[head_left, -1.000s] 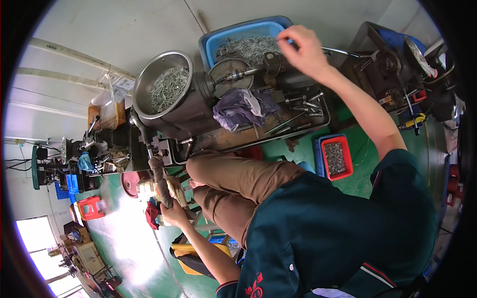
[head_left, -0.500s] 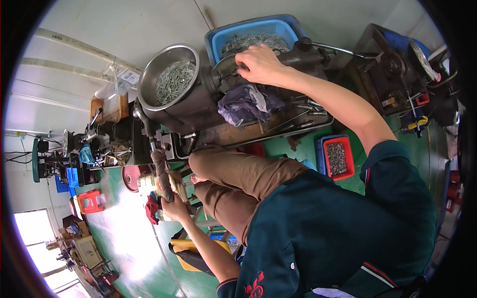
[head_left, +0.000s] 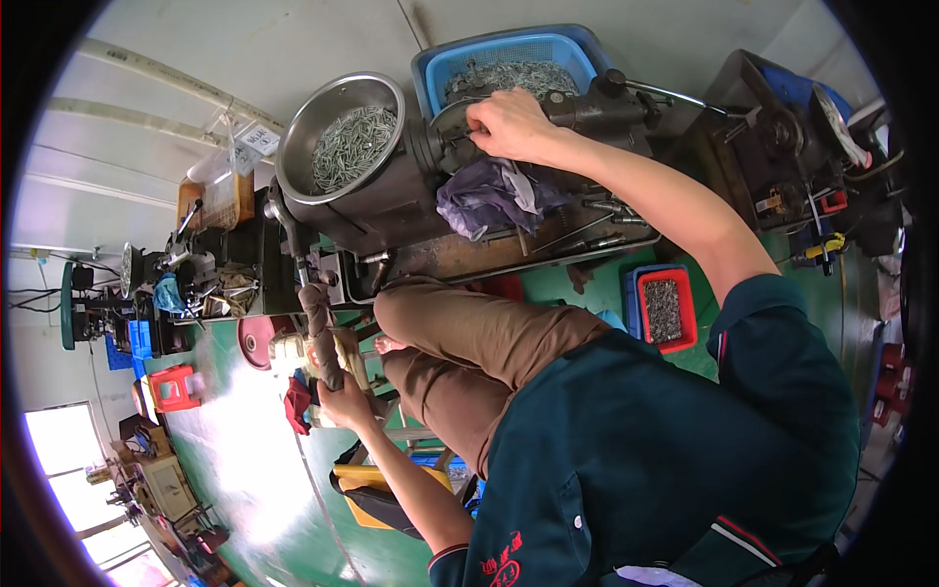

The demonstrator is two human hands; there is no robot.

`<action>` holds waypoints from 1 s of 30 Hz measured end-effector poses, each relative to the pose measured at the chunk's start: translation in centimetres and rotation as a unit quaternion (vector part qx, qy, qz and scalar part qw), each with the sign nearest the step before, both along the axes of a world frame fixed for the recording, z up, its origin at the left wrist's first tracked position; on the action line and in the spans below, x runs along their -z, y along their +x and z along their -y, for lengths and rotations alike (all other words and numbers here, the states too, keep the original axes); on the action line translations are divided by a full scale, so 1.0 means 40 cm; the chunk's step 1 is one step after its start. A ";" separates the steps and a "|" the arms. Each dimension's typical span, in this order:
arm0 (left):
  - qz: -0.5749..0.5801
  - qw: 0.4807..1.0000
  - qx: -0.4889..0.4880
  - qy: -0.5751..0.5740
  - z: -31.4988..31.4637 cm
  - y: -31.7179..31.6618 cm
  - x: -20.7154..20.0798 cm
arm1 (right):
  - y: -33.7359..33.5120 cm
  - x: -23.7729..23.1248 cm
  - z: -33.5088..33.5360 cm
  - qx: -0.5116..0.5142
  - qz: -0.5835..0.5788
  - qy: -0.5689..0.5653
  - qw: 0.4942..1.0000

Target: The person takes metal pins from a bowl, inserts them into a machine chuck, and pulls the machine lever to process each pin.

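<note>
My left hand (head_left: 344, 403) is wrapped round the lower end of a long cloth-bound lever (head_left: 319, 338) that hangs from the machine's left end. My right hand (head_left: 511, 125) is at the spindle end of the dark bench lathe (head_left: 377, 215), its fingers bent together in a pinch. Whatever lies between those fingertips is hidden or too small to name. A steel bowl (head_left: 286, 161) full of small metal pins (head_left: 354, 147) sits on top of the headstock. Just below my right hand, a crumpled purple rag (head_left: 479, 203) lies on the machine.
Behind my right hand stands a blue basket (head_left: 435, 78) holding more metal pieces. Metal tools (head_left: 606, 220) lie in the machine's tray. A red bin (head_left: 693, 308) of small parts is on the green floor at right. Another machine (head_left: 773, 127) stands beyond; a red stool (head_left: 174, 388) is at left.
The view has shifted slightly, so the bowl and machine appear a little further right. Both hands keep their places, the left on the lever and the right at the spindle.
</note>
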State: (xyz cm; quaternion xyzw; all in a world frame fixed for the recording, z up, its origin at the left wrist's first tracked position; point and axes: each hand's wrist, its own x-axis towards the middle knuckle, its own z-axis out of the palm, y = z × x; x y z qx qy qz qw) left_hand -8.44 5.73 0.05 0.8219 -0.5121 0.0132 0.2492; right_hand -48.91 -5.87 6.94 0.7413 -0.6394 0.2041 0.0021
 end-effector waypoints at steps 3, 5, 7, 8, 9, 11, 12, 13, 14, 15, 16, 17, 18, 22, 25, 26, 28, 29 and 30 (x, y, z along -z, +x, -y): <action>0.004 1.000 -0.001 -0.001 -0.002 0.003 0.002 | 0.011 0.009 0.005 -0.009 0.015 0.007 1.000; 0.006 1.000 0.002 -0.006 -0.002 0.006 0.007 | 0.021 0.011 0.005 -0.008 0.015 0.012 1.000; 0.009 1.000 0.007 -0.011 0.000 0.006 0.006 | 0.026 0.017 0.007 -0.005 0.015 0.017 1.000; 0.005 1.000 0.010 -0.012 0.000 0.005 0.005 | 0.028 0.025 0.008 -0.009 0.017 0.012 1.000; 0.000 1.000 0.013 -0.012 0.001 0.002 0.003 | 0.028 0.031 0.008 -0.011 0.019 0.007 1.000; 0.006 1.000 0.017 -0.012 0.003 0.002 -0.001 | 0.030 0.043 0.009 -0.004 0.018 0.013 1.000; 0.010 1.000 0.016 -0.011 0.002 0.002 -0.001 | 0.031 0.047 0.010 -0.002 0.013 0.019 1.000; 0.010 1.000 0.018 -0.011 0.001 0.002 0.001 | 0.030 0.048 0.011 0.000 0.014 0.019 1.000; 0.012 0.999 0.024 -0.032 0.001 0.002 0.003 | 0.029 0.049 0.011 0.000 0.014 0.028 0.999; 0.012 0.998 0.029 -0.053 0.001 0.002 0.006 | 0.028 0.050 0.012 -0.001 0.014 0.037 0.999; 0.012 0.998 0.031 -0.053 0.000 0.003 0.007 | 0.029 0.052 0.013 0.001 0.014 0.037 0.999; 0.013 0.999 0.025 -0.045 0.000 0.005 0.006 | 0.030 0.056 0.016 0.000 0.015 0.038 0.999; 0.012 0.999 0.022 -0.037 0.001 0.002 0.006 | 0.026 0.056 0.016 0.002 0.014 0.039 0.999; -0.001 1.000 0.010 0.005 0.002 -0.002 -0.007 | 0.028 0.065 0.016 -0.009 0.015 0.008 1.000; -0.003 1.000 0.012 0.005 0.002 0.004 -0.001 | 0.031 0.074 0.021 0.001 -0.009 0.043 0.999; 0.013 1.000 0.011 0.004 0.002 0.005 0.001 | 0.031 0.075 0.021 0.005 -0.008 0.049 0.999; 0.014 1.000 0.021 -0.017 -0.002 0.001 0.002 | 0.030 0.069 0.022 0.002 0.007 0.029 1.000; 0.015 0.999 0.029 -0.036 -0.003 0.000 0.003 | 0.028 0.066 0.025 -0.004 0.022 0.012 1.000; 0.009 0.999 0.028 -0.039 -0.001 0.003 0.007 | 0.021 0.059 0.028 0.000 0.022 0.010 1.000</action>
